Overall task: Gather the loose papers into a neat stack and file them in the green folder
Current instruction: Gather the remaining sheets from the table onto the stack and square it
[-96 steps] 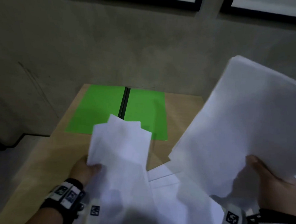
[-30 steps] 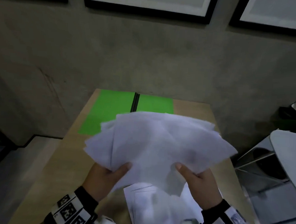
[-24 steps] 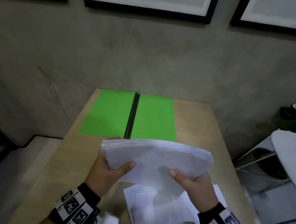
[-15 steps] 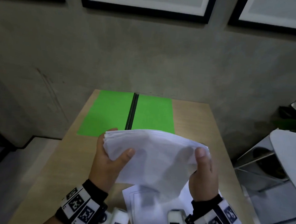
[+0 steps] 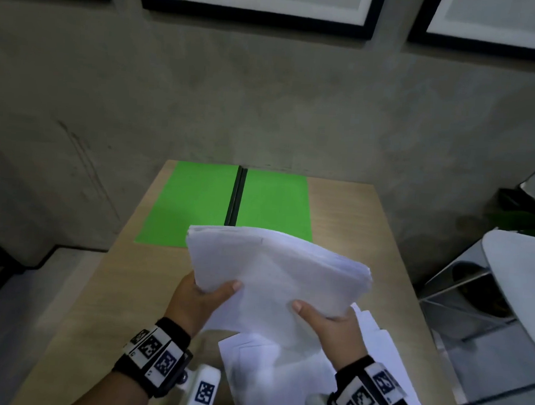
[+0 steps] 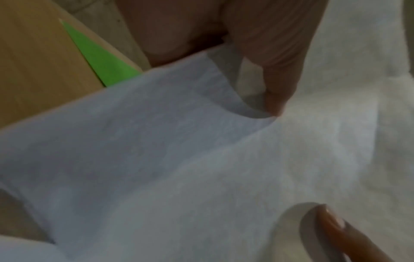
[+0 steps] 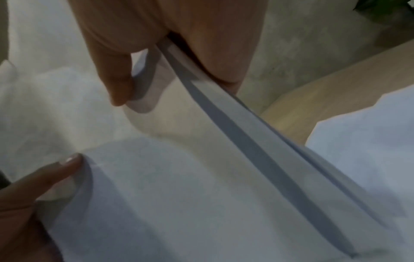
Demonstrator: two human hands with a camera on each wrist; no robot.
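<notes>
A thick stack of white papers (image 5: 275,265) hangs above the wooden table (image 5: 98,286), tilted and bowed. My left hand (image 5: 206,292) grips its near left edge, thumb on top. My right hand (image 5: 321,318) grips its near right side, thumb on the top sheet. The left wrist view shows that stack of papers (image 6: 179,159) pinched under my thumb; in the right wrist view the stack's edge (image 7: 246,138) runs between thumb and fingers. The green folder (image 5: 197,204) lies open and flat at the table's far end, black spine in the middle. More loose papers (image 5: 280,378) lie on the table under my wrists.
A concrete wall with framed pictures rises behind the table. A white chair (image 5: 518,280) with metal legs stands close to the table's right edge, a plant (image 5: 525,218) behind it. The floor drops away on the left.
Over the last second the fanned sheets have been squared into a tighter stack. My right hand slid from the stack's right edge back to its near side, and the stack tilted right.
</notes>
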